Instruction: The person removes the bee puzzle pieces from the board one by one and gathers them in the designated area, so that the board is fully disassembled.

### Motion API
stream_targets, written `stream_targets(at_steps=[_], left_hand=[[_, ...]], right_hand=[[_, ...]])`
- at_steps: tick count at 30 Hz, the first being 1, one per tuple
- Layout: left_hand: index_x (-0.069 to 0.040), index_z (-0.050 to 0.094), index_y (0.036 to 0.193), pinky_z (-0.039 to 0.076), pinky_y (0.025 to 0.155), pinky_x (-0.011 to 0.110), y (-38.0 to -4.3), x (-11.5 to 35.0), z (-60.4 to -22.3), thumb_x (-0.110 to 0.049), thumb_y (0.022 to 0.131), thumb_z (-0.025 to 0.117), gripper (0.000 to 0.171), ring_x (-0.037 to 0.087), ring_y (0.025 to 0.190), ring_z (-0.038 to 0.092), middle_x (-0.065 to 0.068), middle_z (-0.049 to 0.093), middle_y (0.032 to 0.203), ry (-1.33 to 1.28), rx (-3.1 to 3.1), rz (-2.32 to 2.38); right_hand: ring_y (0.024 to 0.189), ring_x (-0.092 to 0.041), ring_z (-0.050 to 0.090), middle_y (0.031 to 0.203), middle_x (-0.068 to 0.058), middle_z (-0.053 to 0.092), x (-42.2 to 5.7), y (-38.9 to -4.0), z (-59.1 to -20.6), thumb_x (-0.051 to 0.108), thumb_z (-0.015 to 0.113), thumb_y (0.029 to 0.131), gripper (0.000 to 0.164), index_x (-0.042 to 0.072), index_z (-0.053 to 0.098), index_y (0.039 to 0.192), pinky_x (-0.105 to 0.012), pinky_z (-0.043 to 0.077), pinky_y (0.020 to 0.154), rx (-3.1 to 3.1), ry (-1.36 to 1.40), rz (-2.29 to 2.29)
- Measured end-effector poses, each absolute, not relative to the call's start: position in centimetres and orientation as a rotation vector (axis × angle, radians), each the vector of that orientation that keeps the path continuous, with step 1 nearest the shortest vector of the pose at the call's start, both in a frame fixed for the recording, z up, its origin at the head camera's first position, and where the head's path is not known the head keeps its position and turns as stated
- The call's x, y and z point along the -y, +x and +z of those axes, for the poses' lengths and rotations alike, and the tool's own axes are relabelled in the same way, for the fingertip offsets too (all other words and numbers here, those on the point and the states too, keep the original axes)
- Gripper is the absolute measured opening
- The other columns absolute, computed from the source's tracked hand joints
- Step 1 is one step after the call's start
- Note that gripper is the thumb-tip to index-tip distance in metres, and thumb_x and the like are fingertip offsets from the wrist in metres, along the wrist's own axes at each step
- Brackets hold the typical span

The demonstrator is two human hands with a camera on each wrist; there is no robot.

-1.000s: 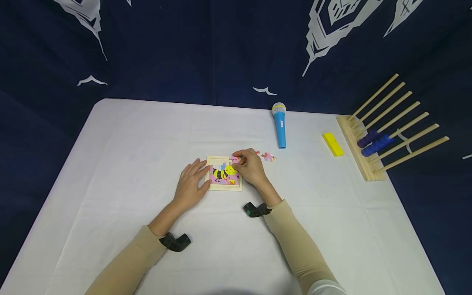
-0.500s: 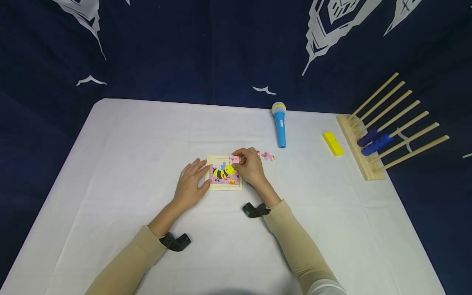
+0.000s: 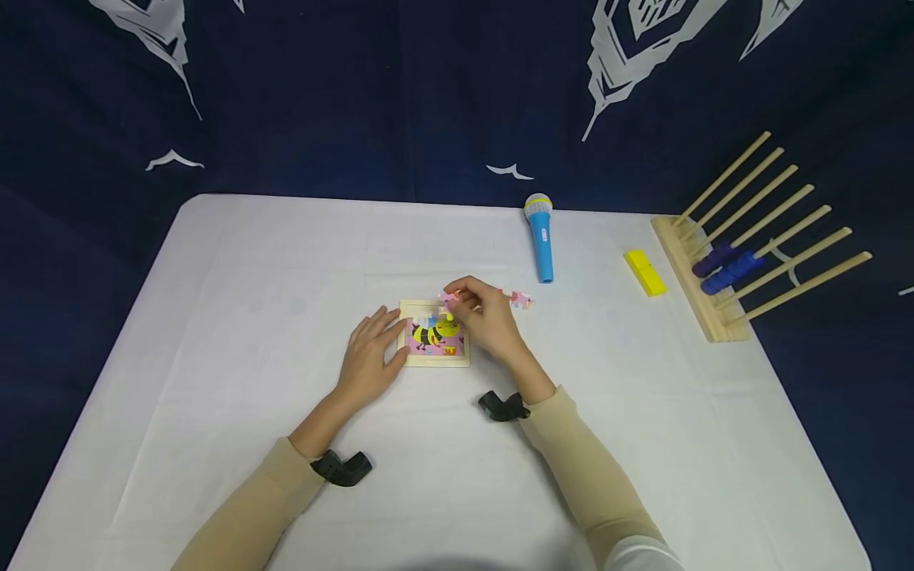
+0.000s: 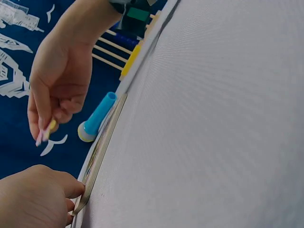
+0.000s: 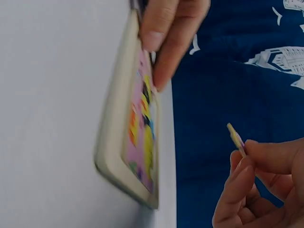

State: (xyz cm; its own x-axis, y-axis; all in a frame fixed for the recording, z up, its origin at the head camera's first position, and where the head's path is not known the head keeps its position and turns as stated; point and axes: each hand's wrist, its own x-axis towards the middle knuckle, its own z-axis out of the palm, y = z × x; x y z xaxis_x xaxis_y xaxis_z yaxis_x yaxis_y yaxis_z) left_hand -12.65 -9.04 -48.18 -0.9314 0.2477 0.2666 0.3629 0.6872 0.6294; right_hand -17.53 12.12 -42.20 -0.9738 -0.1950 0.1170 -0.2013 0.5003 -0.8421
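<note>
A: What is nearest?

B: Two tan sleeves [image 3: 593, 484], with a dark device [image 3: 343, 469] at the left wrist and a second dark device [image 3: 504, 406] at the right.

A: And the hands?

B: The left hand [image 3: 370, 349] lies with its fingers extended, the thumb and fingertips touching the left side of a small wooden frame [image 3: 437, 362]. The right hand [image 3: 491, 321] pinches a puzzle piece [image 5: 236, 137] between thumb and fingers.

A: Is that piece touching the frame?

B: No. The two wrist views show it raised off the surface [image 3: 286, 262], apart from the frame; from the head view it appears over the frame's far right corner.

A: What does the frame hold?

B: A bee picture [image 3: 434, 333], yellow and black on pink. The frame lies flat on the white-covered surface, between the hands.

A: Anything beyond them?

B: Loose pink pieces [image 3: 521, 300] lie just past the right hand, partly hidden by it. Farther off is a blue toy microphone [image 3: 543, 246], its head pointing away, and well to its right a yellow block [image 3: 645, 273].

A: Beside that?

B: A wooden peg rack [image 3: 696, 297] at the surface's right edge, with purple beads [image 3: 712, 258] and blue beads [image 3: 731, 273] on two pegs. Behind everything hangs a navy curtain [image 3: 343, 95] with white designs.
</note>
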Motion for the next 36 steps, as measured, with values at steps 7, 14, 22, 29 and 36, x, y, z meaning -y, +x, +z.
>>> stream_targets(at_steps=[7,14,22,29,36], left_hand=[[0.005,0.058,0.131,0.019,0.12,0.052,-12.7,9.0,-48.2,-0.013,0.09,0.065,0.045,0.036,0.144,0.032,0.019,0.048,0.146,-0.482,2.76,-1.084],[0.004,0.058,0.131,0.019,0.121,0.051,-12.8,9.2,-48.3,-0.014,0.091,0.065,0.045,0.035,0.145,0.031,0.018,0.048,0.147,-0.474,2.772,-1.075],[0.005,0.058,0.131,0.02,0.12,0.052,-12.7,9.1,-48.3,-0.013,0.09,0.066,0.045,0.036,0.144,0.033,0.019,0.049,0.146,-0.485,2.748,-1.093],[0.004,0.058,0.131,0.019,0.12,0.052,-12.6,9.1,-48.3,-0.014,0.09,0.066,0.046,0.036,0.145,0.032,0.019,0.048,0.146,-0.474,2.759,-1.101],[0.004,0.058,0.131,0.019,0.12,0.052,-12.7,9.1,-48.2,-0.014,0.09,0.065,0.045,0.035,0.145,0.032,0.019,0.049,0.146,-0.476,2.76,-1.099]], right_hand=[[0.072,-0.014,0.053,0.087,-0.008,0.058,-16.9,-18.1,-41.1,0.004,0.063,0.092,0.018,0.004,0.067,0.109,-0.018,0.045,0.059,2.692,0.151,1.657],[0.068,-0.013,0.05,0.087,-0.008,0.053,-22.8,-19.1,-41.7,0.006,0.06,0.094,0.022,0.001,0.066,0.115,-0.016,0.045,0.059,2.719,-0.081,1.586],[0.074,-0.017,0.053,0.091,-0.009,0.055,-26.3,-19.9,-42.2,0.013,0.057,0.098,0.024,0.002,0.063,0.119,-0.018,0.05,0.067,2.897,-0.21,1.449],[0.073,-0.018,0.053,0.086,-0.009,0.056,-26.7,-20.5,-42.7,0.011,0.058,0.097,0.022,0.001,0.064,0.116,-0.019,0.048,0.065,2.999,-0.188,1.428],[0.073,-0.02,0.054,0.085,-0.011,0.059,-26.4,-20.7,-43.2,0.011,0.061,0.095,0.022,0.002,0.064,0.115,-0.02,0.047,0.064,3.062,-0.182,1.31]])
